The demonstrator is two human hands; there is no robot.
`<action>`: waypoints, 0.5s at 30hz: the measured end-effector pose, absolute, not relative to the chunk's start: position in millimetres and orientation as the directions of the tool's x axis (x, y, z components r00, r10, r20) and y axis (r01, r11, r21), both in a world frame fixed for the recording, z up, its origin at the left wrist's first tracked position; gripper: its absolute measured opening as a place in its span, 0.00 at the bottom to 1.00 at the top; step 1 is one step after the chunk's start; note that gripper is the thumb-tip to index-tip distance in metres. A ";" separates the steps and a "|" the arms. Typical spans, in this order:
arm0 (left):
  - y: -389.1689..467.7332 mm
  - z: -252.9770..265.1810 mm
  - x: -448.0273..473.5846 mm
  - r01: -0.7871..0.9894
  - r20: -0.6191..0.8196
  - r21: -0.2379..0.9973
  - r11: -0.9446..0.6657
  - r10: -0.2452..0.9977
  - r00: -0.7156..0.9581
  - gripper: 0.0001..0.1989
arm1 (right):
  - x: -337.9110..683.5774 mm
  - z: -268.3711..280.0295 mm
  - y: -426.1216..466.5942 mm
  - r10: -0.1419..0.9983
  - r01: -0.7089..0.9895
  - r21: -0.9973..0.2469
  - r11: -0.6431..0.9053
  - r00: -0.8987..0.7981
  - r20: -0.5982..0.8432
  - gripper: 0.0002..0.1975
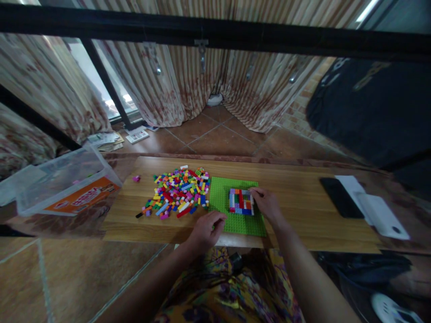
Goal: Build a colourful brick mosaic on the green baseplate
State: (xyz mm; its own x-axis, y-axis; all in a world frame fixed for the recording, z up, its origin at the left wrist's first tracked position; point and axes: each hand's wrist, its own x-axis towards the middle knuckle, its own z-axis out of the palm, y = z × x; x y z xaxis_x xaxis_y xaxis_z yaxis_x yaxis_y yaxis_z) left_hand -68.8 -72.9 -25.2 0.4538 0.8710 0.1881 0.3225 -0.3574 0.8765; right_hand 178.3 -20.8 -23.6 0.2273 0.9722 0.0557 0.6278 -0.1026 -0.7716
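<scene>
A square build of multicoloured toy bricks (pixel 241 204) sits on the green baseplate (pixel 220 190), with a red bar and gaps visible in its middle. My right hand (pixel 267 205) reaches in from the right, its thumb and fingertips pinched at the build's far right corner. A small pale brick seems to be under those fingertips, partly covered by them. My left hand (pixel 207 229) rests at the baseplate's near left edge with its fingers curled in. Whether anything is inside those fingers is hidden. Left of the baseplate lies a heap of loose toy bricks (pixel 178 190).
The wooden table (pixel 296 179) carries a black phone-like slab (pixel 340 197) and white flat items (pixel 384 215) at its right end. A clear plastic box (pixel 104 157) with an orange label stands on the left. A dark metal bar (pixel 215 29) crosses above, before striped curtains (pixel 178 85).
</scene>
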 end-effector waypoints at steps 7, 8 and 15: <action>-73.0 -33.4 -67.9 0.290 0.239 0.873 -0.392 0.863 0.446 0.08 | 175.8 -30.3 -24.7 0.957 0.629 -0.772 -0.093 0.271 0.106 0.20; -73.1 -34.2 -67.4 0.299 0.234 0.873 -0.387 0.867 0.439 0.08 | 174.4 -31.8 -25.9 0.953 0.635 -0.767 -0.091 0.280 0.118 0.21; -74.6 -35.5 -64.9 0.266 0.256 0.882 -0.390 0.868 0.425 0.09 | 162.0 -37.9 -31.9 0.918 0.676 -0.727 -0.116 0.353 0.182 0.27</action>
State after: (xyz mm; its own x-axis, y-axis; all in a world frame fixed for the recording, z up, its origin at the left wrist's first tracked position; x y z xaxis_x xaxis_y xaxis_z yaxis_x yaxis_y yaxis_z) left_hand -64.9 -74.6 -35.5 0.4253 0.8681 0.2559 0.2657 -0.3901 0.8816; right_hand 162.0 -31.9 -37.9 0.3530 0.9177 0.1822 0.6763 -0.1157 -0.7275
